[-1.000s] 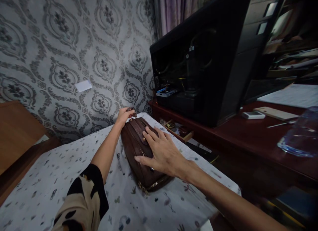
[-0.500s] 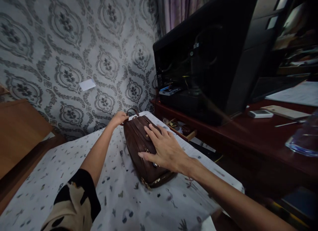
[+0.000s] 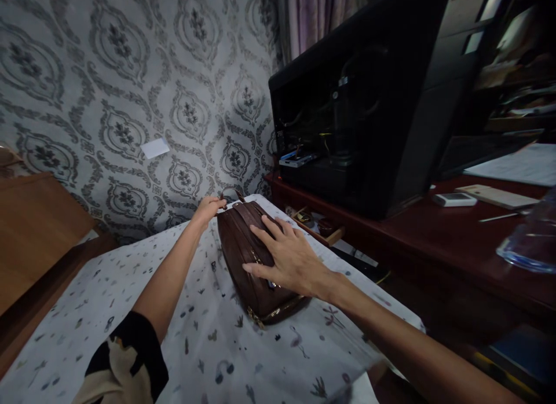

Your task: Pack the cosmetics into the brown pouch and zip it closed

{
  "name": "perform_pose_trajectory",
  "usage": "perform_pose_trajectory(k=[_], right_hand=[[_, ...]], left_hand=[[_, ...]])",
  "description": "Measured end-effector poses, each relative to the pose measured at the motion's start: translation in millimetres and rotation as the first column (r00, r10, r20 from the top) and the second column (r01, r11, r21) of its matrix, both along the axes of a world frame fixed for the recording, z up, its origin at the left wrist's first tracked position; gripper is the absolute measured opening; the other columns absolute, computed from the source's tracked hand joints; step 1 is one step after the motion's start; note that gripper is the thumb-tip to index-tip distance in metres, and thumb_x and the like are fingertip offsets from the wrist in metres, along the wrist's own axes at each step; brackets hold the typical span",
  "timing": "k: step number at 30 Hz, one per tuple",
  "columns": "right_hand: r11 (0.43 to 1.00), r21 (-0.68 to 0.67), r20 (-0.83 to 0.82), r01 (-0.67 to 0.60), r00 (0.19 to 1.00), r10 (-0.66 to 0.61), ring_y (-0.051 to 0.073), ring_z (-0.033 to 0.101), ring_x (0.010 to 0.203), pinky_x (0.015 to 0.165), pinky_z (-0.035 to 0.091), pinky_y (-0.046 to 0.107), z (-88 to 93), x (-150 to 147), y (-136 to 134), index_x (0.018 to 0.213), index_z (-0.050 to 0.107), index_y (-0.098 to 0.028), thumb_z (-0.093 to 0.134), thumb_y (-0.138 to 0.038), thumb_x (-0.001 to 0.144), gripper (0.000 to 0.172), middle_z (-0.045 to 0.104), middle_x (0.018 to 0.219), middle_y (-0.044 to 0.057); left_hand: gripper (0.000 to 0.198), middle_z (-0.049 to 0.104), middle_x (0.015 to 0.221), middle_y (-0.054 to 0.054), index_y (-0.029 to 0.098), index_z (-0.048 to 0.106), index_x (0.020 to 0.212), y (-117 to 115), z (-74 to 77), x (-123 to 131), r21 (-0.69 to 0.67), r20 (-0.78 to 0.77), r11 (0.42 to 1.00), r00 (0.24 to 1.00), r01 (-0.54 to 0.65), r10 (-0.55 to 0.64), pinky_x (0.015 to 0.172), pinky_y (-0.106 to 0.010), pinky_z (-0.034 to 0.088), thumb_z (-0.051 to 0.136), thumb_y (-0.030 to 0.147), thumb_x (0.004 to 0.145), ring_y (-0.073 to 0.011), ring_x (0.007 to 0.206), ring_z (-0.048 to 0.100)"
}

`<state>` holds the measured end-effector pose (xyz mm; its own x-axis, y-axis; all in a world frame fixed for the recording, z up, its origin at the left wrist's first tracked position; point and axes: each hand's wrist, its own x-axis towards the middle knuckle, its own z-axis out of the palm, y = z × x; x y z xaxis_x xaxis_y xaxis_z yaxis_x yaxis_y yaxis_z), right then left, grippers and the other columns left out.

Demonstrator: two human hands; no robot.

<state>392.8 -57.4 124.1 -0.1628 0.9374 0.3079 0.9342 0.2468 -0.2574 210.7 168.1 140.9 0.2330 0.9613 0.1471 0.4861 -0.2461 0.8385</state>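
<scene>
A brown leather bag (image 3: 234,242) with gold zippers lies on a white patterned cloth (image 3: 208,334). Its thin carrying loop (image 3: 232,193) stands up at the far end. My left hand (image 3: 209,209) is at the far left corner of the bag, thumb and fingers closed on its edge beside the loop; exactly which part they pinch is too small to tell. Spread flat, my right hand (image 3: 289,256) rests on top of the bag with its fingers apart, covering part of the front pocket and zipper.
To the right, a dark red desk (image 3: 417,236) carries a large black computer case (image 3: 347,132), a small white box (image 3: 454,199) and a clear container (image 3: 527,242). An open drawer (image 3: 334,236) juts out below. A wooden panel (image 3: 39,230) stands at left, near the patterned wall (image 3: 130,74).
My left hand has shifted very slightly at the bag's far corner, and the carrying loop leans a little differently. The right hand stays in nearly the same place on the bag.
</scene>
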Motion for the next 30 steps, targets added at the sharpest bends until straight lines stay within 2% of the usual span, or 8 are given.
perform_pose_trajectory(k=[5, 11, 14, 17, 21, 25, 30], right_hand=[[0.998, -0.049, -0.032, -0.035, 0.999, 0.034, 0.046, 0.026, 0.146, 0.114, 0.029, 0.062, 5.6, 3.2, -2.8, 0.152, 0.045, -0.018, 0.061, -0.068, 0.084, 0.086, 0.033, 0.161, 0.018], [0.997, -0.024, -0.063, -0.068, 0.996, 0.066, 0.046, 0.029, 0.143, 0.110, 0.032, 0.064, 4.9, 5.5, -3.6, 0.149, 0.049, -0.018, 0.064, -0.061, 0.084, 0.080, 0.040, 0.155, 0.019], [0.998, 0.004, -0.086, -0.066, 0.994, 0.066, 0.045, 0.031, 0.143, 0.110, 0.033, 0.063, 1.7, 6.0, -2.3, 0.148, 0.049, -0.017, 0.065, -0.060, 0.083, 0.080, 0.040, 0.155, 0.020], [0.999, 0.004, -0.099, -0.053, 0.994, 0.053, 0.044, 0.030, 0.144, 0.111, 0.032, 0.061, 0.1, 6.0, -1.6, 0.149, 0.048, -0.018, 0.067, -0.059, 0.082, 0.081, 0.033, 0.159, 0.021], [0.999, -0.022, -0.096, -0.045, 0.994, 0.043, 0.047, 0.026, 0.146, 0.111, 0.030, 0.064, 0.4, 5.8, -1.0, 0.150, 0.047, -0.021, 0.067, -0.061, 0.081, 0.082, 0.028, 0.162, 0.020], [0.998, -0.034, -0.092, -0.051, 0.995, 0.047, 0.047, 0.027, 0.145, 0.110, 0.031, 0.064, 1.2, 6.4, -0.4, 0.150, 0.047, -0.023, 0.066, -0.062, 0.082, 0.081, 0.031, 0.161, 0.019], [0.998, -0.008, -0.081, -0.057, 0.995, 0.056, 0.046, 0.030, 0.143, 0.111, 0.032, 0.062, 1.4, 6.6, -1.3, 0.149, 0.049, -0.023, 0.065, -0.062, 0.082, 0.079, 0.033, 0.160, 0.019]], left_hand=[[0.023, 0.066, 0.079, -0.002, 0.017, 0.064, 0.076, 0.3, 7.2, 7.9, -0.031, 0.012, 0.999, 1.000, 0.015, -0.015, 0.062, -0.024, 0.044, 0.068, 0.039, 0.079, -0.0156, 0.078, 0.062], [0.027, 0.064, 0.067, 0.000, 0.019, 0.063, 0.073, 15.5, 10.5, 37.4, -0.036, -0.009, 0.997, 0.998, 0.069, -0.069, 0.055, -0.024, 0.037, 0.074, 0.042, 0.065, -0.0157, 0.066, 0.058], [0.027, 0.059, 0.060, 0.001, 0.018, 0.060, 0.066, 23.1, 6.6, 50.6, -0.010, -0.018, 0.996, 0.996, 0.089, -0.089, 0.056, -0.024, 0.037, 0.074, 0.042, 0.064, -0.0150, 0.062, 0.056], [0.025, 0.053, 0.054, 0.003, 0.018, 0.058, 0.060, 28.5, 1.0, 57.6, 0.031, -0.028, 0.995, 0.996, 0.090, -0.089, 0.055, -0.024, 0.037, 0.073, 0.037, 0.065, -0.0130, 0.057, 0.051], [0.024, 0.056, 0.054, 0.002, 0.018, 0.056, 0.056, 30.7, -2.9, 59.6, 0.072, -0.030, 0.993, 0.996, 0.089, -0.087, 0.058, -0.024, 0.039, 0.071, 0.032, 0.068, -0.0126, 0.057, 0.052], [0.023, 0.057, 0.055, 0.001, 0.018, 0.057, 0.054, 25.4, -1.0, 58.4, 0.102, -0.028, 0.989, 0.994, 0.111, -0.109, 0.061, -0.025, 0.041, 0.070, 0.031, 0.068, -0.0137, 0.060, 0.053], [0.025, 0.060, 0.060, 0.000, 0.018, 0.059, 0.058, 10.0, 3.0, 56.3, 0.146, 0.033, 0.977, 0.986, 0.155, -0.162, 0.066, -0.027, 0.042, 0.070, 0.038, 0.068, -0.0150, 0.064, 0.055]])
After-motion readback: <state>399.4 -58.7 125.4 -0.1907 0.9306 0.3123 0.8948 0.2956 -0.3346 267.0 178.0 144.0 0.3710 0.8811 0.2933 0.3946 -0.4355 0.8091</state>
